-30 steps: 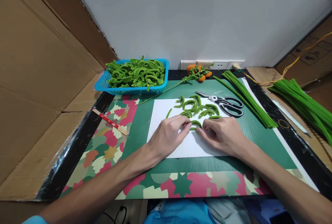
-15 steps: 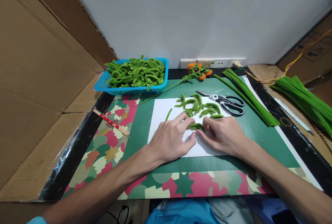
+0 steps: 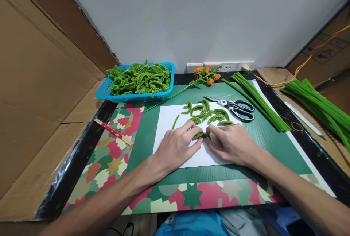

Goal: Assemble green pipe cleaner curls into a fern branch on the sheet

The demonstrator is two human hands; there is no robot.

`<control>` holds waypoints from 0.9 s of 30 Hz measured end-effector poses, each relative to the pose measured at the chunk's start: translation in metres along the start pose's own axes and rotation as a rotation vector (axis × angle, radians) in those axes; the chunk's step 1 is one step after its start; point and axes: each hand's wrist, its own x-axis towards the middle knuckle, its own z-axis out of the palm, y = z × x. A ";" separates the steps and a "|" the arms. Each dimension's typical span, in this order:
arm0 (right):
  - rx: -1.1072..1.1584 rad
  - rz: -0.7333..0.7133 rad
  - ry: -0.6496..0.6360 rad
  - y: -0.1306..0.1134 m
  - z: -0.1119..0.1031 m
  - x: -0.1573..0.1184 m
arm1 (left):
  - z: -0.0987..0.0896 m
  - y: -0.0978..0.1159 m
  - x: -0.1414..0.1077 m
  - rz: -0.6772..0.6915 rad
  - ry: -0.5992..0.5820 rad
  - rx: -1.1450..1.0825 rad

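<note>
A short curved piece of green pipe cleaner point(image 3: 202, 135) lies between my two hands, low over a white sheet of paper point(image 3: 166, 119). At its left end my left hand point(image 3: 177, 144) pinches it with thumb and fingers. My right hand point(image 3: 235, 143) is closed round the other end, its fingertips almost meeting the left ones. Just beyond them several bent green pieces point(image 3: 198, 111) are scattered on the paper, some curled into arcs. One straighter piece point(image 3: 175, 121) sits apart on the left. My fingers partly hide the held piece.
Scissors point(image 3: 237, 109) lie right of the bent pieces, blades pointing left. A blue basket point(image 3: 168, 94) heaped with green pieces stands back left. An orange flower stem point(image 3: 199, 81) lies behind. Long green pipe cleaners point(image 3: 262, 103) lie right; wrapped chopsticks point(image 3: 113, 131) lie left.
My left fingers have closed onto the green piece, and the two hands have come closer together. The piece sits slightly further left in view. The whole view has shifted a little.
</note>
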 end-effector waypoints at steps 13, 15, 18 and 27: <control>-0.024 -0.117 0.003 0.004 -0.005 0.011 | -0.001 -0.009 0.005 0.140 0.076 0.058; -0.059 -0.121 0.052 0.007 -0.004 0.013 | 0.001 -0.012 0.006 0.132 0.098 0.081; -0.054 -0.155 0.156 0.012 -0.005 0.013 | 0.004 -0.017 0.008 0.111 0.127 0.090; -0.056 -0.249 0.463 0.025 -0.017 0.008 | 0.003 -0.016 0.009 0.077 0.097 0.128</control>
